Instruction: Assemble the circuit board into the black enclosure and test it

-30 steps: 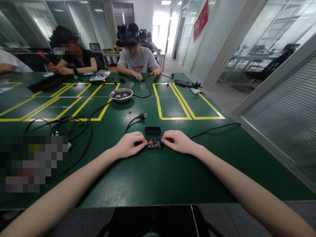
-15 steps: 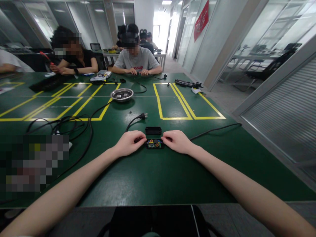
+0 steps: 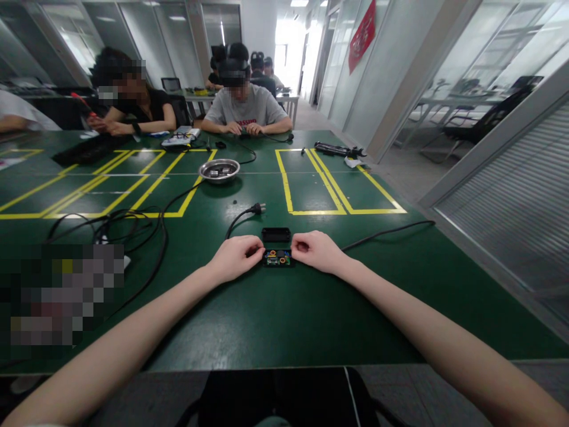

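A small open black adapter case (image 3: 276, 258) with a circuit board inside lies on the green table (image 3: 284, 308) in front of me. My left hand (image 3: 235, 257) pinches its left end, fingers curled. My right hand (image 3: 315, 251) grips the right end the same way. Just behind the case lies its black lid (image 3: 276, 235). A black cable with a plug (image 3: 256, 208) runs from the left end, and another black cable (image 3: 386, 232) leads off to the right.
A steel bowl (image 3: 219, 171) with small parts stands farther back among yellow tape lines. Tangled black cables (image 3: 115, 228) lie at the left. Two people sit across the table working with their hands; a black tool (image 3: 338, 150) lies at the far right.
Both my hands have closed in slightly on the case, which has shifted a little away from me. The person opposite has drawn both hands together near their chest.
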`<state>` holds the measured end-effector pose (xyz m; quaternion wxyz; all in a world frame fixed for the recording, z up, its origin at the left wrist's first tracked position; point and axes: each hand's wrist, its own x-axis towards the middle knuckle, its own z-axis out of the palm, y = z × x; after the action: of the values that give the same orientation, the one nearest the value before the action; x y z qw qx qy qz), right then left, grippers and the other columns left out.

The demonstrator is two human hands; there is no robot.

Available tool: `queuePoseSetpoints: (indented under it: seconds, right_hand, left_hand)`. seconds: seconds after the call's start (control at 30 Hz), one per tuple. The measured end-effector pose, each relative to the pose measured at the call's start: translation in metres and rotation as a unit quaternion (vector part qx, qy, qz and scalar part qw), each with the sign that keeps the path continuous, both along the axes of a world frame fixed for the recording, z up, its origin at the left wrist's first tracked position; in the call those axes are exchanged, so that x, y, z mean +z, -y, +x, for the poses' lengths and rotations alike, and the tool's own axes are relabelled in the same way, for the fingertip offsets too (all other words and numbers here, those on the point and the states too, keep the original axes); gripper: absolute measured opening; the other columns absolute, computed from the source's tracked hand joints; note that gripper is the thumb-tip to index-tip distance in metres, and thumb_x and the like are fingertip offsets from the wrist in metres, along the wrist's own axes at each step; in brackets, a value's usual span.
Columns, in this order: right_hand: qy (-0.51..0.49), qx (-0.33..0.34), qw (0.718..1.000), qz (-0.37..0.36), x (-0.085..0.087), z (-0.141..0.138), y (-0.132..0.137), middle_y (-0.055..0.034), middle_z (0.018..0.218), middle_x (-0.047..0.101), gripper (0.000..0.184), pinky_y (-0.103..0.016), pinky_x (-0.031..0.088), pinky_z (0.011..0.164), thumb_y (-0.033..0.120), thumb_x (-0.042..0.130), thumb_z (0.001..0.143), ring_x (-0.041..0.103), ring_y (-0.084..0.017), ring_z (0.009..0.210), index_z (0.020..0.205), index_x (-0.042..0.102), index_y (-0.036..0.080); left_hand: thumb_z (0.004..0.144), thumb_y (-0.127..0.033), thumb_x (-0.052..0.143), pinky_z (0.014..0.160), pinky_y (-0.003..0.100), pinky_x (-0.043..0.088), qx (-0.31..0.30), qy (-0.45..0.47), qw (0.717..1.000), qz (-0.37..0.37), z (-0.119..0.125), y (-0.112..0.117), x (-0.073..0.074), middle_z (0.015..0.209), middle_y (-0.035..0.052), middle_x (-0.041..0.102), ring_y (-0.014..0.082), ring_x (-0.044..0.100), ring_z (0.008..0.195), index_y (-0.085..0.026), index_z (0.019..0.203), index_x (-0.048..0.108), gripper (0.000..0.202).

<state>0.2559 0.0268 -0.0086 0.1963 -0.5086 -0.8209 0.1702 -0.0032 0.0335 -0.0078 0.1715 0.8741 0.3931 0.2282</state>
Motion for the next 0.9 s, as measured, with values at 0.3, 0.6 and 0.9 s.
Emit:
queuePoseSetpoints:
  seconds: [0.3, 0.6, 0.9]
  right_hand:
    - [-0.069, 0.008, 0.991, 0.113, -0.012, 0.008, -0.003, -0.0100, 0.114, 0.066, 0.036, -0.039, 0.053, 0.086, 0.027, 0.058, 0.095, 0.065, -0.024, 0.098, 0.131, 0.063, 0.022]
    - [-0.102, 0.085, 0.987, 0.093, -0.014, 0.012, -0.008, -0.0116, 0.115, 0.071, 0.018, -0.050, 0.054, 0.100, 0.025, 0.059, 0.097, 0.064, -0.027, 0.108, 0.101, 0.075, 0.021]
    - [-0.244, 0.102, 0.964, 0.000, -0.009, 0.011, -0.003, -0.0078, 0.115, 0.061, 0.044, -0.033, 0.059, 0.075, 0.014, 0.061, 0.082, 0.065, -0.018, 0.090, 0.125, 0.067, 0.023]
  left_hand:
    - [0.099, -0.047, 0.057, 0.093, 0.041, 0.053, 0.030, -0.012, 0.998, 0.058, -0.002, 0.000, -0.002, 0.116, 0.0115, 0.071, 0.0265, 0.066, 0.105, -0.018, 0.126, 0.066, 0.040]
    - [0.080, -0.059, 0.080, 0.112, 0.055, 0.044, -0.038, -0.041, 0.996, 0.074, -0.006, -0.003, -0.009, 0.137, 0.0150, 0.067, 0.0353, 0.059, 0.129, -0.023, 0.126, 0.069, 0.060]
    - [0.079, -0.038, 0.084, 0.089, 0.040, 0.061, -0.072, 0.090, 0.993, 0.014, -0.005, 0.002, -0.006, 0.129, 0.0103, 0.064, 0.0243, 0.071, 0.103, -0.023, 0.127, 0.057, 0.057]
